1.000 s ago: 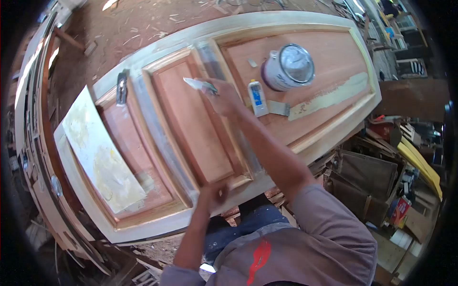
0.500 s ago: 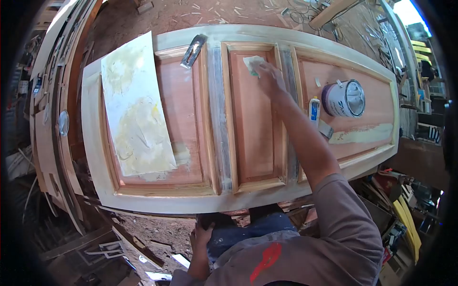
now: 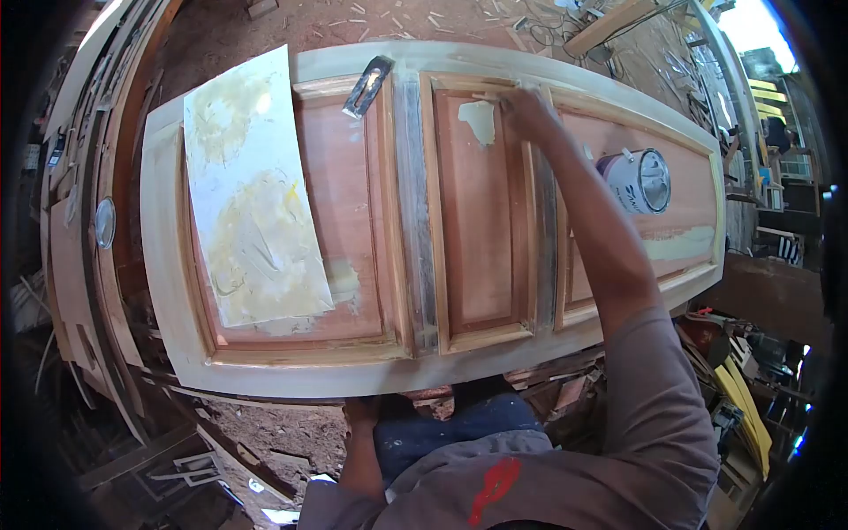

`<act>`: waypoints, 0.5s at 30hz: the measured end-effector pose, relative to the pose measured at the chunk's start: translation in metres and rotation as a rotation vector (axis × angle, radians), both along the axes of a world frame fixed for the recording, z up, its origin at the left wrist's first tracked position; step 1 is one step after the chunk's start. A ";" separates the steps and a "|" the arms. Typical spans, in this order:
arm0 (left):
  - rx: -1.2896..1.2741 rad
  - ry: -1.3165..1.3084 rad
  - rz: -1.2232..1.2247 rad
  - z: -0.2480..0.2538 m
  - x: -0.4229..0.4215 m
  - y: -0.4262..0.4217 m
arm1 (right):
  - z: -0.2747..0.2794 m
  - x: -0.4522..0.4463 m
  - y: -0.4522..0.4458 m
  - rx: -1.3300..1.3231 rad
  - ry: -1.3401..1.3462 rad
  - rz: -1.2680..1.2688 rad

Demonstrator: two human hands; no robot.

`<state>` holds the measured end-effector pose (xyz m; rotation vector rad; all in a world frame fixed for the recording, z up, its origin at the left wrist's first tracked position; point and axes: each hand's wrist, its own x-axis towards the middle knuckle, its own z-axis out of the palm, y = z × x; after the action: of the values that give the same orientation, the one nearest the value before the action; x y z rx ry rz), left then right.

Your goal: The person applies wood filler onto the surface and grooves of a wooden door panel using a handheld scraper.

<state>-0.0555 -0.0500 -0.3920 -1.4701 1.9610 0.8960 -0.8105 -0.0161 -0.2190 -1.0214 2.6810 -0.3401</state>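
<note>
My right hand [image 3: 531, 115] is at the top right corner of the narrow middle panel of a wooden panel door [image 3: 291, 378]. Its fingers are closed, and I cannot make out what they hold. Just left of it, a cream patch of filler [image 3: 480, 124] lies on the reddish panel. My left hand [image 3: 360, 412] hangs low by my thigh, near the door's front edge, its fingers lost in shadow. A white sheet smeared with yellowish filler [image 3: 256, 221] covers much of the left panel. A flat metal scraper [image 3: 367, 87] rests on the frame between panels.
A tin [image 3: 638, 181] stands on the right panel, beside a smeared filler band [image 3: 678, 243]. Long boards [image 3: 84, 265] lean at the left. Wood scraps litter the ground [image 3: 353, 26] beyond the door. Yellow strips [image 3: 742, 415] and clutter lie at the lower right.
My right hand has moved right and slightly up, uncovering the cream filler patch. My forearm now hides the small bottle near the tin. The view has shifted slightly.
</note>
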 end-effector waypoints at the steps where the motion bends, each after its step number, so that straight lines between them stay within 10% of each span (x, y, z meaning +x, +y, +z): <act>1: -0.030 0.015 -0.033 -0.011 0.009 0.001 | -0.002 -0.006 -0.006 -0.045 0.016 0.042; 15: -0.023 -0.018 -0.269 -0.057 0.029 -0.004 | -0.025 0.036 0.022 0.134 -0.108 0.149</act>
<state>-0.0261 -0.0539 -0.4490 -1.1845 2.0987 0.7417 -0.7749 0.0055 -0.2442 -1.1199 2.4773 -0.1789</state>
